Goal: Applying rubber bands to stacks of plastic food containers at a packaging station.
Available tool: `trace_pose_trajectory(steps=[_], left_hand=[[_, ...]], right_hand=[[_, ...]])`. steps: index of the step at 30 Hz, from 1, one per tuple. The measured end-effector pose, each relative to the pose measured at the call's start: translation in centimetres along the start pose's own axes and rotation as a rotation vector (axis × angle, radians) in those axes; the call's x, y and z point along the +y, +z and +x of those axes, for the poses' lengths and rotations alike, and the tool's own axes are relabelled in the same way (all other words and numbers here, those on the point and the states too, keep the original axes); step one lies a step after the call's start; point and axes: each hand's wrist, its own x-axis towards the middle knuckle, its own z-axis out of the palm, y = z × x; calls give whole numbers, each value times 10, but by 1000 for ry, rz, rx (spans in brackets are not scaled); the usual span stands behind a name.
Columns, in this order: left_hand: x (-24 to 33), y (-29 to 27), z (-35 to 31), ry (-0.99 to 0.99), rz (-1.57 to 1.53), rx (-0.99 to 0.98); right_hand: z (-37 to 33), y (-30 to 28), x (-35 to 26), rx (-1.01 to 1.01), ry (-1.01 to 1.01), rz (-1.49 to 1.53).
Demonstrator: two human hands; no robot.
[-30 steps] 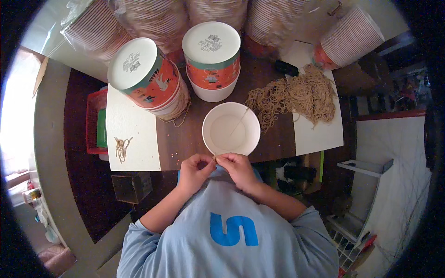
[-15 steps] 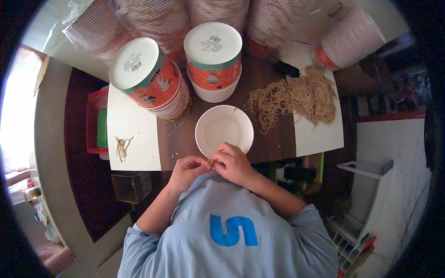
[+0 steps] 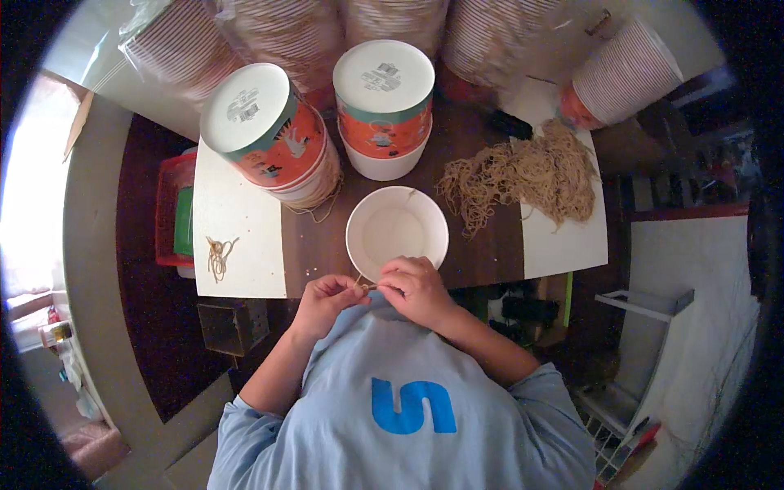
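Just in front of my chest, my left hand (image 3: 323, 304) and my right hand (image 3: 419, 291) are close together, fingertips pinching a short piece of tan string (image 3: 367, 287). The string looks looped or knotted between them, but the detail is too small to make out. Beyond my fingers a round white tub (image 3: 356, 239) stands on the table near its front edge, with a thin strand over its far rim. A big tangled heap of tan string (image 3: 555, 175) lies to the right. On the left, a small looped bundle of string (image 3: 219, 258) rests on a white board (image 3: 245, 212).
Two stacks of upturned orange-and-green tubs (image 3: 282, 145) (image 3: 384, 122) stand behind the white tub; string is wound round the left stack's base. Plastic-wrapped stacks of tubs (image 3: 482, 41) line the back. A black object (image 3: 511, 124) lies by the heap; a red crate (image 3: 167, 216) sits left.
My fingertips have drawn slightly apart, and more of the string shows between them, with an end sticking up by my left fingers. The whole view has shifted a little.
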Motion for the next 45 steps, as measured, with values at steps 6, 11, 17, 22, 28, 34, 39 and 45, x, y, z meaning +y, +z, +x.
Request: trace_pose_trajectory(steps=[6,11,17,22,28,34,39,45], left_hand=[[-4,-5,2,40,-3,-29],[-4,-4,3,22,-55,-1],[-8,-4,5,44,-27,-14],[-6,-2,5,45,-15,-15],[-14,-8,8,16,-63,43],[-22,-11,11,-23,-169,34],[-2,-1,2,-60,-132,79],[-7,0,-1,79,28,30]], right_hand=[[-2,-3,1,8,-4,-95],[-3,-9,-2,-39,32,-163],[9,-6,-14,29,-15,-119],[7,7,-5,-31,-146,-69],[3,1,-3,-68,-146,-183],[3,0,-5,-60,-186,-213],[0,1,-4,7,-67,-123],[10,-1,-15,39,-151,-90]])
